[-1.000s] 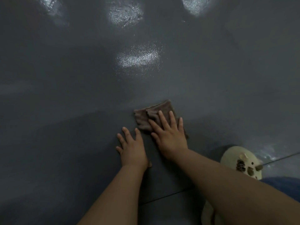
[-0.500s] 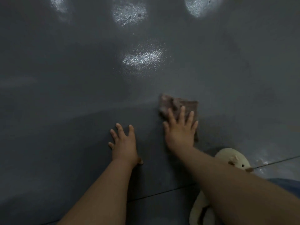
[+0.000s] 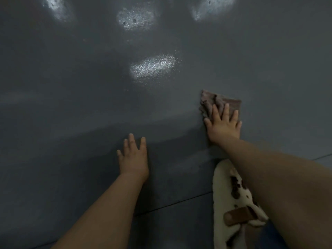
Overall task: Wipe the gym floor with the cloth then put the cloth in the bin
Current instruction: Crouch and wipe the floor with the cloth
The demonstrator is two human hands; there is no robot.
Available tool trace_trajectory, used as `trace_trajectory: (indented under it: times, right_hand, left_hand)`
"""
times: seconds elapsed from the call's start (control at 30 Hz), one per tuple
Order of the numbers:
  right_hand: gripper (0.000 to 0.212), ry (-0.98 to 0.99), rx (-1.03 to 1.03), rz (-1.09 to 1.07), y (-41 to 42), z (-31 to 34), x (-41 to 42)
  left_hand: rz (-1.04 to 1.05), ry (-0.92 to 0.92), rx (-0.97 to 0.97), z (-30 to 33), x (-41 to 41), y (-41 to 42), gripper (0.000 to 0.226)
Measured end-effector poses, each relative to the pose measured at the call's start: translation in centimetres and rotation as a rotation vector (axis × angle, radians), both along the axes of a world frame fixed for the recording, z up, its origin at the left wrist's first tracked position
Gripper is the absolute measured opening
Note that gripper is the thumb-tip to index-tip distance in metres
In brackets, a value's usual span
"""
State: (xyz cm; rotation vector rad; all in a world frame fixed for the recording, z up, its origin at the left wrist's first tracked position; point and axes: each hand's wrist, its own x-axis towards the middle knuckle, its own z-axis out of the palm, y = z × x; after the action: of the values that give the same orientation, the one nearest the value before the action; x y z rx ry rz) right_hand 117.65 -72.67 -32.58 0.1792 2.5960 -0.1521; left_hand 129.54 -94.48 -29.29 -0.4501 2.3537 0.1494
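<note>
Two bare hands on the grey gym floor (image 3: 75,108), both palms down. R hand (image 3: 223,127) lies flat on top of a brown cloth (image 3: 221,103), fingers (image 3: 226,110) straight and a little spread, pressing it to the floor; no curl round the fabric, so a flat press, not a pinch. Cloth is crumpled, bunched toward its L side, sticking out beyond the fingertips; rear part hidden under the palm. It sits R of centre, far side of the person.

L hand (image 3: 133,157) rests flat on bare floor, fingers straight and close together, holding nothing. Well apart from the cloth, nearer the person and to the L of the R hand.

Floor obs.: glossy, four bright light patches (image 3: 152,67) reflected across the upper part, pebbled texture visible in them. Thin dark seam (image 3: 172,206) runs across the floor near the forearms.

Under the R forearm: cream fluffy slipper (image 3: 226,200) w/ dark brown blotches and a tan strap piece (image 3: 239,215). Bit of blue fabric at the bottom R edge, partly hidden.
</note>
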Motion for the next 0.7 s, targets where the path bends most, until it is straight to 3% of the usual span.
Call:
trace_trajectory:
  times: [0.2, 0.43, 0.7]
  right_hand:
    - [0.062, -0.16, 0.067, 0.192, -0.6, 4.6, 1.1]
    - [0.042, -0.09, -0.103, 0.249, -1.8, 12.3, 4.8]
    - [0.041, 0.028, -0.16, 0.225, -0.6, 17.4, 7.7]
  left_hand:
    - [-0.044, 0.106, 0.144, 4.1, -1.6, 5.6, 0.082]
    - [-0.017, 0.284, 0.143, 12.6, -2.3, 9.5, 0.054]
    - [0.002, 0.378, 0.065, 17.7, 0.8, 9.9, 0.058]
